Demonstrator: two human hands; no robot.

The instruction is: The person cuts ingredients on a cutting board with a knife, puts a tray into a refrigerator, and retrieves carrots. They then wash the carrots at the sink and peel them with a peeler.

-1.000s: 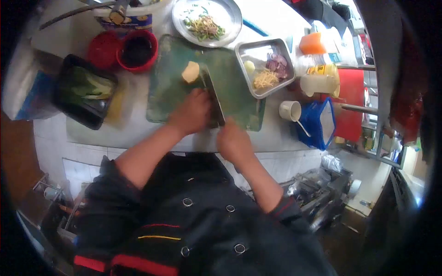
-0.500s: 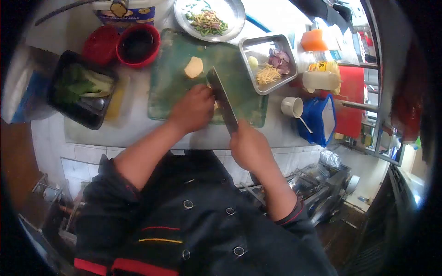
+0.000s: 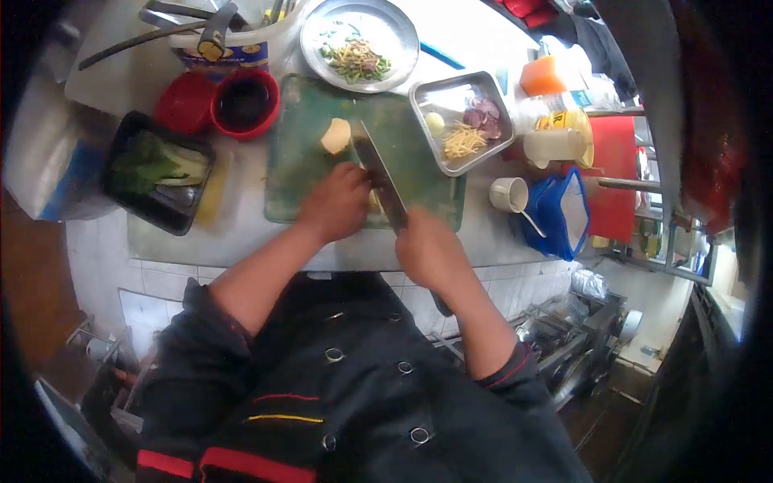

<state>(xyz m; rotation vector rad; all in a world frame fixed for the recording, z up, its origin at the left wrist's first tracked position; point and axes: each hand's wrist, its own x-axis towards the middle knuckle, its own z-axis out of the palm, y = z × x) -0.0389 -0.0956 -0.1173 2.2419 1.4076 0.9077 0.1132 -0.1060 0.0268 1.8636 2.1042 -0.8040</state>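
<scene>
My right hand [image 3: 431,248] is wrapped round the handle of a wide-bladed knife [image 3: 382,179], its blade angled up and left over the green cutting board [image 3: 298,121]. Close against the blade's left side, my left hand [image 3: 336,203] is closed with curled fingers on the board. A small pale piece [image 3: 374,203] shows between this hand and the blade; most of what the fingers press on is hidden. Just beyond them lies a larger pale, peeled chunk [image 3: 336,136].
A metal tray [image 3: 448,167] holds pale strips and purple pieces. Behind the board is a round plate [image 3: 403,68] of cut bits. Left are red bowls [image 3: 245,103] and a black tray [image 3: 161,217] of greens. Right stand a white cup [image 3: 508,194] and blue container [image 3: 547,211].
The knife and my right hand swung right from one second ago to half a second ago, then shifted slightly left. My left hand stays by the blade. The whole view has shifted slightly.
</scene>
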